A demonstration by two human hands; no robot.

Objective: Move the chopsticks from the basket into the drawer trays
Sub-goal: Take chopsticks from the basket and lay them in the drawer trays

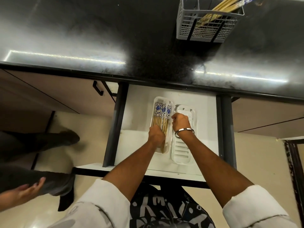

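An open white drawer (136, 116) holds two white trays side by side. The left tray (157, 100) contains several bamboo chopsticks (160, 115) with blue-and-white patterned tops. My left hand (156, 134) lies over the chopsticks' lower ends with its fingers curled on them. My right hand (180, 121), a metal bangle on its wrist, hovers curled over the edge between the trays; what it holds is hidden. The right slotted tray (181, 153) holds no chopsticks that I can see. On the counter at the far right stands a grey basket (205, 28) with several more chopsticks (225, 5).
The dark glossy counter (98, 38) spans the top of the view. Dark drawer rails (115, 125) flank the drawer. At the left another person's legs (41, 140) and hand (28, 190) stand on the pale floor. A cabinet handle (97, 88) sits beside the drawer.
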